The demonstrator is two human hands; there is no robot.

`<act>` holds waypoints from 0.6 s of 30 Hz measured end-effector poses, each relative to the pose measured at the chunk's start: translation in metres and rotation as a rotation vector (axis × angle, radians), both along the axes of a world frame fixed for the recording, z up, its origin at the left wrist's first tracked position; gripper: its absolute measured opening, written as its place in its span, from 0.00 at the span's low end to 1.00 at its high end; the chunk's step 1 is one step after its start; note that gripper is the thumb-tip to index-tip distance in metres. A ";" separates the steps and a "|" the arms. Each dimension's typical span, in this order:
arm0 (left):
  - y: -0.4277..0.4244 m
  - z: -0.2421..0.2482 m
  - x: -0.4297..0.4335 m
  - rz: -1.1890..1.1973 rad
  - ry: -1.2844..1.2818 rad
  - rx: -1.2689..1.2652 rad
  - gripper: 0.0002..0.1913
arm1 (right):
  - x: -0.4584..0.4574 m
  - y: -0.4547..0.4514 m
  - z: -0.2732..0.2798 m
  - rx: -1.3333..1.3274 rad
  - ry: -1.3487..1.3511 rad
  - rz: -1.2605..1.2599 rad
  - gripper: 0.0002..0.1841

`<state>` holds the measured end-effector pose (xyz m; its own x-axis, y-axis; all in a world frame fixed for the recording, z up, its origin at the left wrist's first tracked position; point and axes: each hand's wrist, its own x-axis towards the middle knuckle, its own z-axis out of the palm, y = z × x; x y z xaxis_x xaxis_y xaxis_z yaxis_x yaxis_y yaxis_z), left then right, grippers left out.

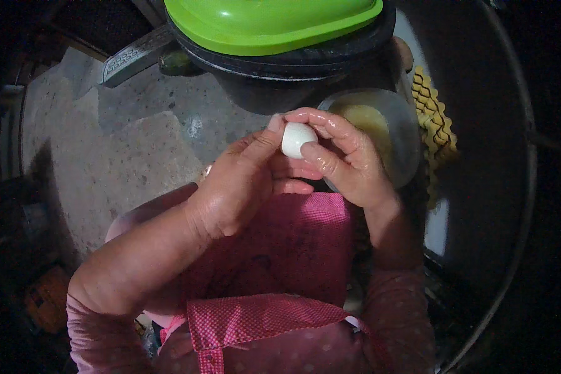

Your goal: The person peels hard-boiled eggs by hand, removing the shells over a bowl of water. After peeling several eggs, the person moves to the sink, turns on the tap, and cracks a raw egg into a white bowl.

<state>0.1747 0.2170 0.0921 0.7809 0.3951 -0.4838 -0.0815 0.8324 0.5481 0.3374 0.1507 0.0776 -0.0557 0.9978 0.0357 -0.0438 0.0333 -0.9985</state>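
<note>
A smooth, white, rounded piece (298,140), which looks like a ball of dough or cheese, is held between both hands in front of the lap. My left hand (243,175) has its thumb and fingers at the left side of the piece. My right hand (350,159) grips it from the right, thumb on its lower right edge and index finger arched above it. Both hands look wet. Just behind my right hand sits a translucent round bowl (407,140) with something pale yellowish in it, partly hidden by the hand.
Beyond the hands stands a large black pot or tub (262,89) with a bright green plastic basin (280,28) on top. A metal grater (133,58) and a dark green vegetable (180,63) lie on the grey stone surface (135,126). Yellow scalloped trim (432,112) hangs at the right.
</note>
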 end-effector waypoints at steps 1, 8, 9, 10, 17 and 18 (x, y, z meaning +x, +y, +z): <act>0.001 -0.002 -0.001 -0.004 -0.025 -0.016 0.23 | 0.001 0.001 -0.005 0.024 0.038 -0.003 0.20; 0.008 0.003 0.000 0.023 -0.145 0.046 0.18 | 0.010 0.007 -0.007 0.063 0.407 0.013 0.23; 0.008 0.002 0.001 0.022 -0.167 0.052 0.17 | 0.010 0.006 -0.007 0.061 0.467 0.007 0.24; 0.008 0.001 0.001 0.021 -0.189 0.057 0.16 | 0.010 0.006 -0.004 0.026 0.490 0.017 0.27; 0.008 0.002 0.001 0.056 -0.264 0.044 0.09 | 0.004 0.010 -0.015 -0.027 0.746 0.034 0.29; 0.008 0.003 0.001 0.073 -0.237 0.045 0.09 | 0.005 0.010 -0.017 -0.054 0.724 0.028 0.29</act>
